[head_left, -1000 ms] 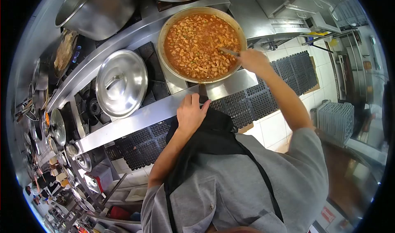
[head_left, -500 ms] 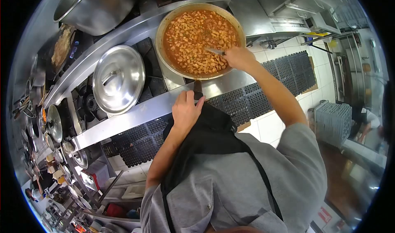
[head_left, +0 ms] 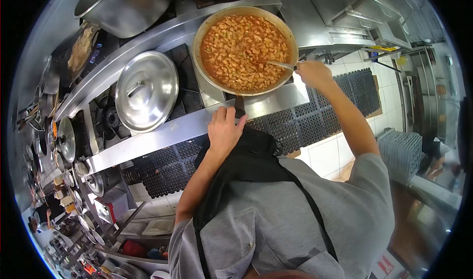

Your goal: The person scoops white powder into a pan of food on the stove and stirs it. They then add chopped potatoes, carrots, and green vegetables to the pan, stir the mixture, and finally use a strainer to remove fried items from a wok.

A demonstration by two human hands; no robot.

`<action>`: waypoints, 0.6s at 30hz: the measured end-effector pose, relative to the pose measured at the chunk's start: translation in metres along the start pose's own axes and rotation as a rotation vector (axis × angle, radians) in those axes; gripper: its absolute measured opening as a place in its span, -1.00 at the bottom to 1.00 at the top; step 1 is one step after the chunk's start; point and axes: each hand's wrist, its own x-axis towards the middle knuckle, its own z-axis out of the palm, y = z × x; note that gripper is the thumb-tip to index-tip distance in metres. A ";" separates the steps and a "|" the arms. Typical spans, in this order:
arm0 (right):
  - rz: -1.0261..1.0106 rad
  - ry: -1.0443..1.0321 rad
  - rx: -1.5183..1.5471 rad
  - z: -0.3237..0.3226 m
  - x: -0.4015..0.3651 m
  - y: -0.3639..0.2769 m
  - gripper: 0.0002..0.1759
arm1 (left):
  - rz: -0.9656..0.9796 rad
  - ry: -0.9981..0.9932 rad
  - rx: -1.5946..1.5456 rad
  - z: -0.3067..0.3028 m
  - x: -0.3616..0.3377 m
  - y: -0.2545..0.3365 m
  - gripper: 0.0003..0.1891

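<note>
Left hand (head_left: 224,129): fingers curled about the near end of the long handle (head_left: 240,105), thumb on its right side; the palm side is hidden, so I cannot tell how firm the grip is.
Right hand (head_left: 315,75): closed around the metal utensil (head_left: 282,64), just outside the right side of the pan (head_left: 197,55).
Stew (head_left: 241,50): chunky pieces in red sauce, spread across the pan; the utensil's head is sunk in it, its shape hidden.
Spill risk: a hard push toward the rim could send sauce over it — the utensil enters close to the pan's right side.
Slide risk: if the left hand loosened while the right pushed, the wide pan could turn or shift.
Burn risk: the right hand is near the pan's rim, which is probably hot.
Utensil's line: long axis crosswise over the pan's right side, the head end pointing left and slightly away from the person.
Handle's line: straight out from the pan's near side, toward the person.
Lid (head_left: 160,99): left of the pan — apart from it, over the stove grates.
Stove ledge (head_left: 185,128): along the pan's near side.
Large pot (head_left: 125,10): beyond the pan, to its left.
</note>
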 end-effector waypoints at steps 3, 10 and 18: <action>0.006 0.041 -0.043 0.010 0.024 -0.014 -0.73 | 0.013 0.005 0.011 0.003 -0.001 -0.002 -0.61; -0.045 0.045 -0.083 -0.012 -0.005 -0.001 -0.79 | 0.012 0.009 0.007 0.001 0.000 0.001 -0.61; 0.006 0.066 -0.110 -0.024 0.009 -0.037 -0.78 | 0.012 -0.018 0.013 0.002 0.000 -0.003 -0.62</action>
